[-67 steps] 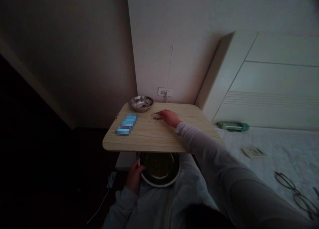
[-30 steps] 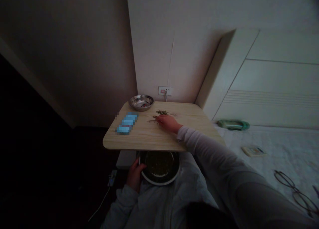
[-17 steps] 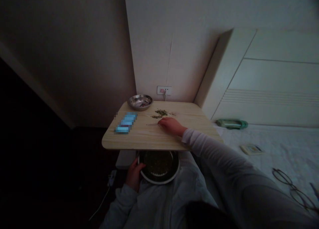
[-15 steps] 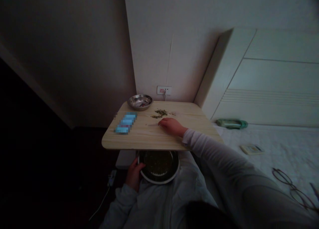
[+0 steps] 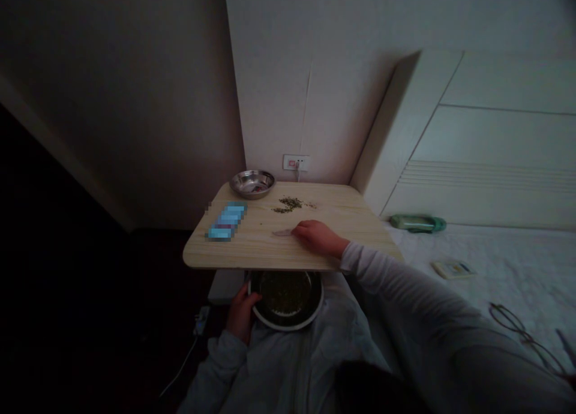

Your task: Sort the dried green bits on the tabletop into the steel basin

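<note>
My left hand is closed on the rim of a round dish with a pale edge and dark inside, held at my lap below the table's front edge. What lies in the dish is too dim to name. Over the small wooden table, my right hand pinches a thin, pale, flat piece that points left, low over the tabletop. Just beyond it lies a scattered pile of small green and dark bits, with a few pinkish bits to its right.
A shiny metal bowl stands at the table's back left, with something small inside. A lit phone, blurred out, lies on the left. On the bed at right are a green bottle, a flat pale box and glasses.
My right hand has moved slightly right and toward me with the pale flat piece, away from the pile. My left hand and the dish have stayed about the same.
</note>
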Available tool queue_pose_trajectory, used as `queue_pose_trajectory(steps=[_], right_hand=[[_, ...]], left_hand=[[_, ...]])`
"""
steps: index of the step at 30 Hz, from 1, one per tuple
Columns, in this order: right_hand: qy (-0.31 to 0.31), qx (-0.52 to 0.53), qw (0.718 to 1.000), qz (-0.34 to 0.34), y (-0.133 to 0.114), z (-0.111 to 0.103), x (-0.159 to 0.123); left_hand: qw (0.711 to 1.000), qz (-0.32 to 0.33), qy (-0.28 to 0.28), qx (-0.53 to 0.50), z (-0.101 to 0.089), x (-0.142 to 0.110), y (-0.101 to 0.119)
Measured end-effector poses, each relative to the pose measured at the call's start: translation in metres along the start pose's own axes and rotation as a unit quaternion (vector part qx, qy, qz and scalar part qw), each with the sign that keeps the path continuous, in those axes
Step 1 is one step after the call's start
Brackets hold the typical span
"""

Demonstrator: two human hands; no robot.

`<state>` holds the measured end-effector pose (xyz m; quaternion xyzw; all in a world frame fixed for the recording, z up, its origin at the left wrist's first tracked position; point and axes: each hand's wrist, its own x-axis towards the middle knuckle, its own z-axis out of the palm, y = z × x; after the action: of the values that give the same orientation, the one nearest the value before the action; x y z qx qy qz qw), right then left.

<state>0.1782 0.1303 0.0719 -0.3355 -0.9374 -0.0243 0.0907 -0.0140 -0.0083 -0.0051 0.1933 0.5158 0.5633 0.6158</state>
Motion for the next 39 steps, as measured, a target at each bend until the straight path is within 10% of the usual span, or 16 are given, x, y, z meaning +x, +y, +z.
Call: queue_pose_trajectory(steps=[13, 22, 30, 39], right_hand=[[0.003, -0.033, 0.999, -0.014, -0.013, -0.003, -0.022], [0.078, 0.044, 0.993, 0.07, 0.004, -0.011, 0.03], [0.025, 0.019, 0.997, 0.065, -0.012, -0.002, 0.078], [-0.024, -0.026, 0.999, -0.03, -0.01, 0.002, 0.049]], left_hand=[[1.0, 0.005, -0.004, 0.012, 0.0, 0.0, 0.002], [1.0, -0.006, -0.009, 0.003, 0.001, -0.002, 0.002], [1.0, -0.005, -0.016, -0.01, -0.004, 0.002, -0.002], [1.0, -0.029, -0.003, -0.01, -0.002, 0.001, -0.001]])
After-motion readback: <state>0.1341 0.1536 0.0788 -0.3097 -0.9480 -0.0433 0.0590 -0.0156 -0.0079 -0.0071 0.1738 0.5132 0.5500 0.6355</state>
